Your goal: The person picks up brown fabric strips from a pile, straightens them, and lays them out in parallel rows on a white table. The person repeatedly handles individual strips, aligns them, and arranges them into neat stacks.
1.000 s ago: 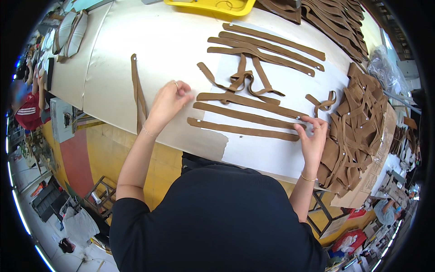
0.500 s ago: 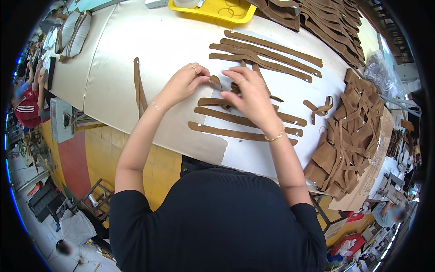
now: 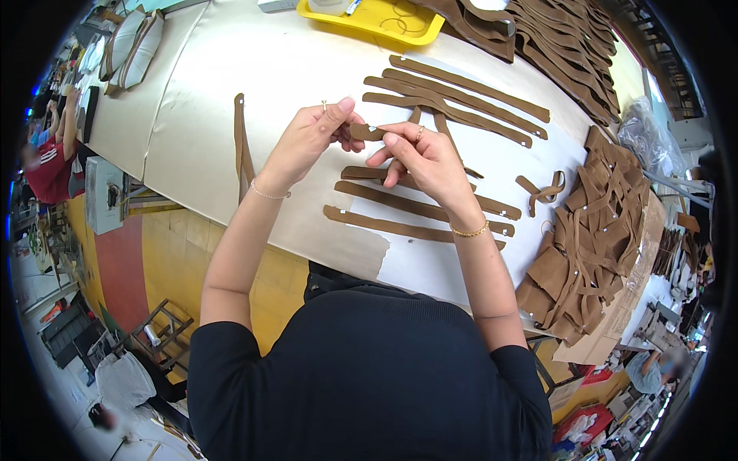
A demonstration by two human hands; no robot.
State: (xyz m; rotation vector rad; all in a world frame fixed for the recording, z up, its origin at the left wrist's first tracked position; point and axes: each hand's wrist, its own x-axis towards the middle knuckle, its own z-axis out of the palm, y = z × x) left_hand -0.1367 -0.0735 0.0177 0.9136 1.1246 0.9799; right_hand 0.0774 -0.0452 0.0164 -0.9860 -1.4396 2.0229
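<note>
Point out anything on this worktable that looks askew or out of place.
One brown strap lies alone across the table edge, left of the left hand, apart from the tidy rows of straps. A small looped strap sits curled between rows and pile.

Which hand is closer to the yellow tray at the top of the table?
Right. The right hand sits below the yellow tray, a bit nearer. The left hand is below and further left. Both pinch a brown strap.

White work table with brown straps

The table (image 3: 231,100) is covered in pale sheet; flat brown straps (image 3: 415,207) lie in rows; a heap of strap pieces (image 3: 592,238) lies at right; a yellow tray (image 3: 384,23) lies at the far edge.
</note>
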